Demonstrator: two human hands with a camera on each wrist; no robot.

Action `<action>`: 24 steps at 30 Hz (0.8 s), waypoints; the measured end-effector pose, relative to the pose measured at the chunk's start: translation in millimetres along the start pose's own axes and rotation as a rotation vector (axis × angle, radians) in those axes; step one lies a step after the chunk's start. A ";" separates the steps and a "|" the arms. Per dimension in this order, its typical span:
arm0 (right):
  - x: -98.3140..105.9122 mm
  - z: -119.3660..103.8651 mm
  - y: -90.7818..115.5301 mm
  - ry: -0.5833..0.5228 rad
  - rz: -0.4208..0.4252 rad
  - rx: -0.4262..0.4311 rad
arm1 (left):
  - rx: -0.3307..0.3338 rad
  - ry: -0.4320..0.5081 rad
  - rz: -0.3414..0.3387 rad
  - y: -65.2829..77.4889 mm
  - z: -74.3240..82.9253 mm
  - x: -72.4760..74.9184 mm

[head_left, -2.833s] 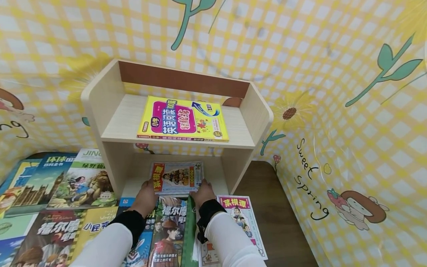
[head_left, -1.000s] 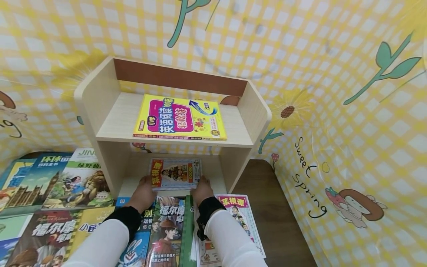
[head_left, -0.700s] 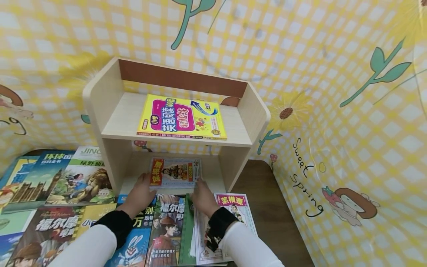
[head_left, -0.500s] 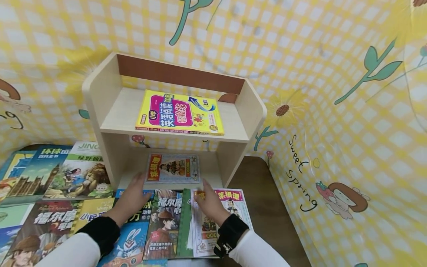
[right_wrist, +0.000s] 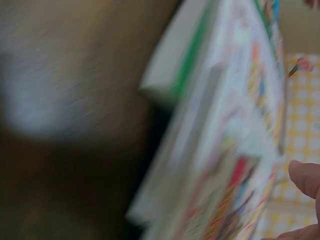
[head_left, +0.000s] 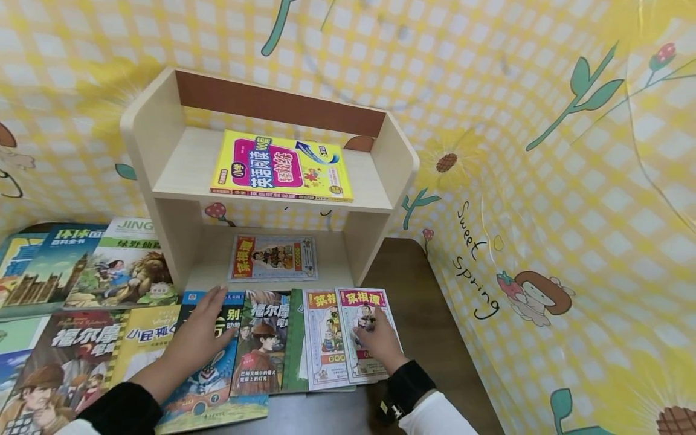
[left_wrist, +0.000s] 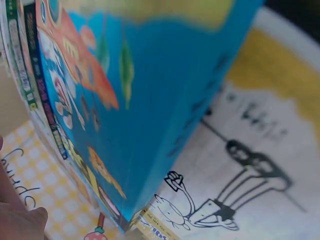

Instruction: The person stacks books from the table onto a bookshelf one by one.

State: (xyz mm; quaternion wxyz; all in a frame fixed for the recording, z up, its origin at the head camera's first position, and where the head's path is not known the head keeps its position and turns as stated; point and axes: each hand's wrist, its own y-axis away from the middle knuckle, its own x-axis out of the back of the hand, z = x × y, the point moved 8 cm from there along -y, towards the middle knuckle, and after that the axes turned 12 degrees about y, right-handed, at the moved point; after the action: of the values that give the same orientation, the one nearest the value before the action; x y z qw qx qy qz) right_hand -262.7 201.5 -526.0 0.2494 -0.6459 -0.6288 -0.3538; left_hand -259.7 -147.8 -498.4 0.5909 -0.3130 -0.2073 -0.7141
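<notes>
At the far left, a teal book picturing a clock tower is lying beside a white-and-green book picturing a lion. Nearer the person, a brown book with white lettering is lying next to a dull-yellow book. The person's left hand is hovering over, or lightly touching (I cannot tell which), a blue book with a dark upper cover; its fingers are lying straight, grasping nothing. Behind, a pale wooden two-tier bookshelf is standing upright. Its upper tier is bearing a flat, bright yellow book with a magenta panel; its lower tier is holding a rectangular booklet with a red title strip, face up. In front, a grey book with a figure in red is lying between the blue book and a green book. A white booklet with a pink title is partly covering the green one. Just right, a matching pink-titled booklet is lying below the right hand, whose fingers are lying relaxed, clasping nothing; contact is unclear. Farther right, a dark brown wooden table is showing beside a yellow-and-white checked sheet.
</notes>
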 end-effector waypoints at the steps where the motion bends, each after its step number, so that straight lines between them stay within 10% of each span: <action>1: 3.1 5.7 -0.4 0.020 0.021 0.004 | -0.003 -0.004 0.006 2.1 2.2 1.5; 10: 23.6 45.7 15.4 0.313 0.047 -0.250 | 0.016 0.046 -0.032 25.9 9.0 -3.5; 24: 30.5 46.2 18.6 0.439 -0.047 -0.303 | 0.004 -0.022 -0.081 43.0 7.0 -25.5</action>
State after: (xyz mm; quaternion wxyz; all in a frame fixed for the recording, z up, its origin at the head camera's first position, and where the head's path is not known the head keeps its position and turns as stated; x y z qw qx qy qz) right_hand -239.0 254.8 -529.1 0.2718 -0.5689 -0.5144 -0.5813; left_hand -213.7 -134.3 -514.2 0.5601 -0.3108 -0.2277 -0.7334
